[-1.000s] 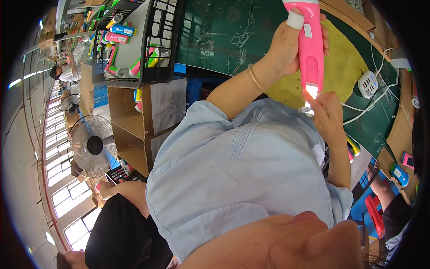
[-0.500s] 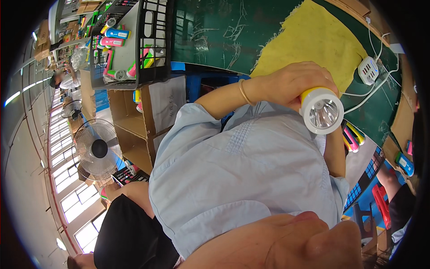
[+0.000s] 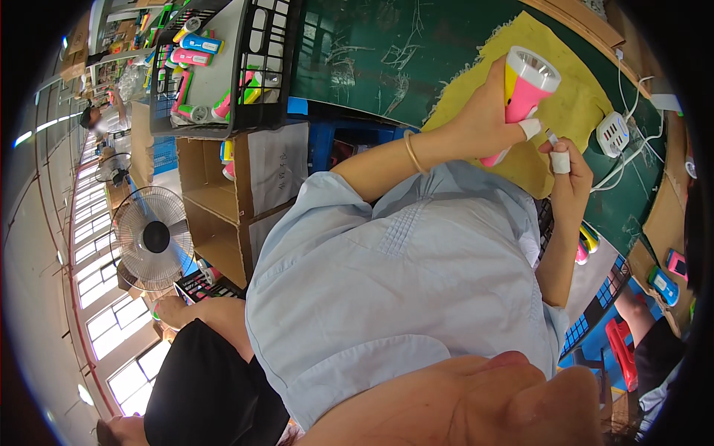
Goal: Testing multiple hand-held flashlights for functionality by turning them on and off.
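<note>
With our right fingers [image 3: 561,162] pinching a small silvery piece [image 3: 551,136], we are clasping in our left fingers [image 3: 529,130] a flashlight [image 3: 525,105], its long axis slanting, its pale-rimmed lens [image 3: 537,67] facing forward and slightly right, its body pink and yellow, above yellow cloth [image 3: 584,104] on the tabletop [image 3: 357,56].

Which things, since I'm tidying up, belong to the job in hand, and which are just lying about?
Likely part of the job:
flashlight, in the left hand
plug, in the right hand
charger
cloth
basket

Apparently just about:
fan
carton
</note>
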Available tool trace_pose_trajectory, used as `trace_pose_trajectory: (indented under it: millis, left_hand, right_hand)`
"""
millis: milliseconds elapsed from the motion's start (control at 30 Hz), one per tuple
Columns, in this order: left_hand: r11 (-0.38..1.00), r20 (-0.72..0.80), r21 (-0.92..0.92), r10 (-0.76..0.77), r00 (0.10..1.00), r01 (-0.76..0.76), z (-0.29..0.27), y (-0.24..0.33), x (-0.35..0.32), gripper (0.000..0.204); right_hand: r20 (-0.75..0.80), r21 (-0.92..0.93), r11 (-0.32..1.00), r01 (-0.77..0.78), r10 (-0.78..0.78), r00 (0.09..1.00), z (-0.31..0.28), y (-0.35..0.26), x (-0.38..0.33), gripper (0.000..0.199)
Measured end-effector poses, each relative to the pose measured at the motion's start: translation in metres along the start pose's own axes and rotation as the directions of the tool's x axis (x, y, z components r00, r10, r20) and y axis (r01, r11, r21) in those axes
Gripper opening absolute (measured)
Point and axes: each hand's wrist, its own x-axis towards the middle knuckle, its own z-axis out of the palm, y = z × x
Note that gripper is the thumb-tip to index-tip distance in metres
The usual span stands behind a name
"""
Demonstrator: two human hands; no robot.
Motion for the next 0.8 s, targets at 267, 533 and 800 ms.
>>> trace_pose_trajectory:
  millis: [267,533,800]
  left_hand:
    - [0.997,0.122,-0.069,-0.025,0.992,0.034,-0.006,0.007,0.011,0.086]
    - [0.991,0.064,0.014,-0.137,0.989,0.136,-0.003,0.009,0.009,0.059]
    - [0.914,-0.097,0.386,0.171,0.980,-0.121,-0.008,-0.005,0.014,0.066]
  right_hand:
    - [-0.061,-0.108,0.959,0.263,-0.270,0.961,0.004,-0.045,0.017,0.009]
    - [-0.014,-0.501,0.838,0.216,-0.257,0.966,0.012,-0.052,0.023,0.011]
    - [0.067,-0.485,0.858,0.170,-0.158,0.985,0.022,-0.047,0.040,0.011]
